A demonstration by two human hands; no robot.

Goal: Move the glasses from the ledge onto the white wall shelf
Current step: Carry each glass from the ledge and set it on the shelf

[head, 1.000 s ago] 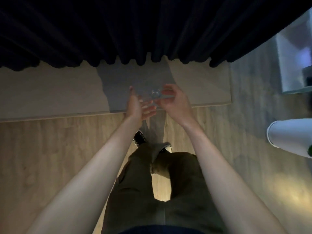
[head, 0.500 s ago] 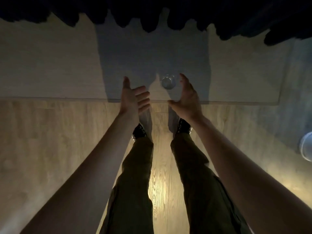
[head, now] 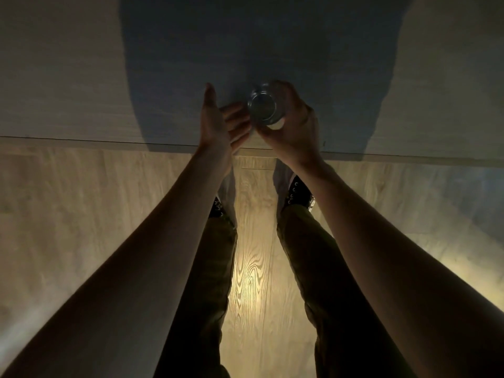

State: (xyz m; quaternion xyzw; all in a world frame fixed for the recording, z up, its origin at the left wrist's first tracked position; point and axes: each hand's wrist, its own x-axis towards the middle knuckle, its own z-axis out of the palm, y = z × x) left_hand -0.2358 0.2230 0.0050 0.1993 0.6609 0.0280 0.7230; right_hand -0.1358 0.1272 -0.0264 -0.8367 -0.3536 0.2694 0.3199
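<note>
A clear drinking glass (head: 263, 107), seen from above, stands on the pale wooden ledge (head: 68, 91) near its front edge. My right hand (head: 293, 124) wraps around the glass, fingers on its far side and thumb on the near side. My left hand (head: 221, 121) is just left of the glass, palm turned toward it, fingers spread and curled, with the fingertips close to the glass wall. The white wall shelf is out of sight.
My shadow darkens the middle of the ledge. Below the ledge's front edge (head: 109, 144) lies a wood-grain floor (head: 253, 268) lit between my legs. My trousers and dark shoes (head: 298, 195) stand right against the ledge.
The view has closed in on the ledge and the dark curtain has left the frame. My right hand has closed around the glass; my left hand has moved in beside it.
</note>
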